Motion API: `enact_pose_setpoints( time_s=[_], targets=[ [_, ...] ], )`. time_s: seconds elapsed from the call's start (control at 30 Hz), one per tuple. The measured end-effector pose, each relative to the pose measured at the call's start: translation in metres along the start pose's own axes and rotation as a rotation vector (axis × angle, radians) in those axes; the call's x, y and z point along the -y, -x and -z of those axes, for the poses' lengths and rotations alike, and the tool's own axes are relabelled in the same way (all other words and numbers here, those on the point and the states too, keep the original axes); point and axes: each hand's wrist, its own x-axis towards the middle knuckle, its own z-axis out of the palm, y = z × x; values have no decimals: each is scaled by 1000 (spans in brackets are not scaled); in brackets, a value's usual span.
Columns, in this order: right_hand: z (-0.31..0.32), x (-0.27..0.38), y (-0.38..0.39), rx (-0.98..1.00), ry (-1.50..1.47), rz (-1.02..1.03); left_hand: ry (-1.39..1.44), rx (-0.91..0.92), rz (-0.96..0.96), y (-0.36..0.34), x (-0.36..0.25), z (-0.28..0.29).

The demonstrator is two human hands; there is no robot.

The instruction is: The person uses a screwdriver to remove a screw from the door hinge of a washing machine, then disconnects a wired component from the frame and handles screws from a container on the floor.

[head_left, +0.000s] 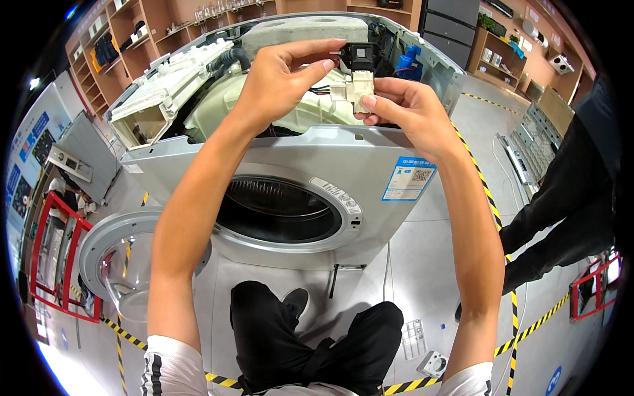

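Note:
A small plastic part with a cream body (362, 86) and a black block (360, 57) on top is held up above the front edge of an opened washing machine (290, 158). My right hand (413, 112) pinches the cream body between thumb and fingers from the right. From the left, my left hand (281, 76) has its index finger and thumb around the left edge of the black block. Exactly what lies between those two fingertips is too small to tell. Thin wires (321, 90) run just left of the cream body.
The washing machine's glass door (125, 264) hangs open at left. Inside the cabinet are a concrete weight (304, 33), a white dispenser housing (168, 92) and a blue part (408, 63). A person in dark trousers (555, 204) stands at right. A white control panel piece (432, 364) lies on the floor.

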Motion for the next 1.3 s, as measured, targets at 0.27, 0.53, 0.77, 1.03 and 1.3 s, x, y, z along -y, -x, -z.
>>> enact_pose_setpoints(
  time_s=[0.27,0.53,0.77,1.03,1.3],
  targets=[
    [-1,1,0,23,-21,5,11,21,33,1,-2,1],
    [0,0,0,22,-59,-19,-12,18,37,3,-5,0],
    [1,-3,-1,-20,-37,20,90,-7,-7,5,-5,-2],
    [0,-5,-1,-34,-11,46,72,-26,37,6,-4,-1],
    [1,1,0,3,58,19,137,-30,61,5,-7,-2]
  ],
)
